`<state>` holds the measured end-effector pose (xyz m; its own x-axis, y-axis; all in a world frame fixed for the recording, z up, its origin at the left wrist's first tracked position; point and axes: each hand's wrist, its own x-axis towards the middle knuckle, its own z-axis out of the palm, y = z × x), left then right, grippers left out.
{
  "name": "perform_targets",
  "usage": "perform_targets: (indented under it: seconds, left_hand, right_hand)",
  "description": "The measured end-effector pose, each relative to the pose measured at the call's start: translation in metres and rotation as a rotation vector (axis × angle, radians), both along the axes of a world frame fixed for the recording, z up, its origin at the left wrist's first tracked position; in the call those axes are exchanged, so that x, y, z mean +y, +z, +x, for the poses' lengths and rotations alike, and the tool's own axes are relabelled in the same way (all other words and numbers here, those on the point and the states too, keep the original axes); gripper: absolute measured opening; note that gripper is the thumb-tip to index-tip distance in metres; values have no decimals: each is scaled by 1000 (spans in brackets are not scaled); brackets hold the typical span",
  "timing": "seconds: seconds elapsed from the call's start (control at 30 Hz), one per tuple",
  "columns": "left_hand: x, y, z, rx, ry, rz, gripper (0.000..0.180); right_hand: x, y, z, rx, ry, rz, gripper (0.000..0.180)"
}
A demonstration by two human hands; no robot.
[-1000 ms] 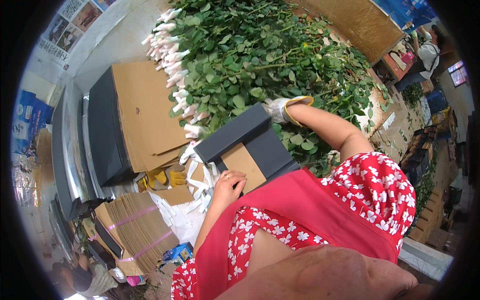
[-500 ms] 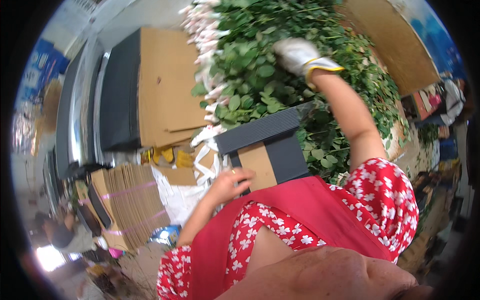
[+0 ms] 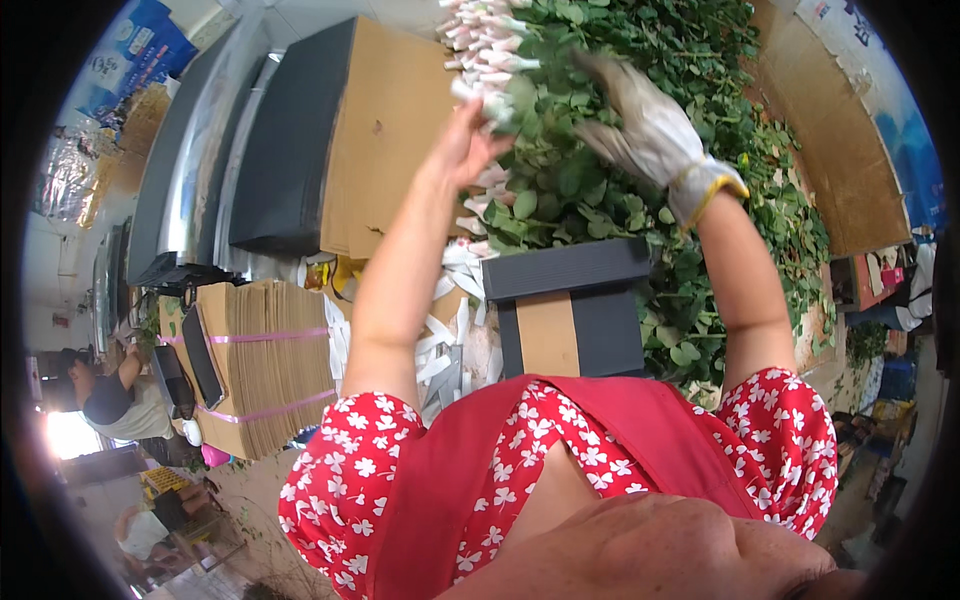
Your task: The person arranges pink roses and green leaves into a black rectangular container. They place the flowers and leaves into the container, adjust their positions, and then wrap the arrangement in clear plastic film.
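Observation:
Rose stems with green leaves [image 3: 590, 205] lie in a deep pile. Their buds, in pale pink and white sleeves [image 3: 485, 45], line up along its left edge. My bare left hand [image 3: 468, 145] reaches to these sleeved buds, thumb and fingers apart; blur hides whether it touches one. Over the leaves, my right hand [image 3: 645, 125] wears a whitish glove with a yellow-edged cuff, fingers spread and blurred, nothing visibly held. Close in front of me stands a black corrugated-faced stand [image 3: 565, 272] with a bare cardboard strip [image 3: 547, 335] down its middle.
Left of the buds stand a large cardboard panel [image 3: 385, 130] and black boards. Nearer lie a strapped stack of cardboard sheets [image 3: 270, 360] and loose white sleeves [image 3: 440, 365]. A brown board [image 3: 830, 130] borders the pile's right side. Another person [image 3: 120, 405] is at the far left.
My left hand has moved from beside the black stand up to the sleeved buds. My right hand has shifted slightly right and nearer, its fingers now spread. The whole view has swung a little.

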<state>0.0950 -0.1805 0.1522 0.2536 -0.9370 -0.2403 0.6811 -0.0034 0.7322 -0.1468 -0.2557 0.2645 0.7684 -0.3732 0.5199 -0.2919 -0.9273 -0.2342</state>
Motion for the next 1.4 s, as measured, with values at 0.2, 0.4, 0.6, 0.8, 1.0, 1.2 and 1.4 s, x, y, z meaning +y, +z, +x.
perform_targets:
  seconds: [0.2,0.4,0.6,0.8,1.0,1.2,1.4]
  left_hand:
    - [-25,12,33,-1408,264,-211,51]
    - [-6,-115,47,-1184,-367,310,49]
    - [-28,45,40,-1877,-43,-97,41]
    - [-10,162,-34,-1752,93,-438,35]
    - [-32,-80,33,-1706,-264,73,52]
    - [-26,-117,-10,-1690,54,-65,38]
    - [-23,-17,-76,-1453,-532,-257,30]
  right_hand:
    - [-6,76,56,116,16,318,33]
    - [-34,220,-20,261,-519,93,42]
    - [4,198,-20,15,-552,-82,42]
    - [-9,131,-5,0,-263,175,36]
    - [-67,200,-94,-407,5,620,32]
    - [-115,283,-229,-814,-280,349,37]
    - [-87,270,-239,-964,-461,340,39]
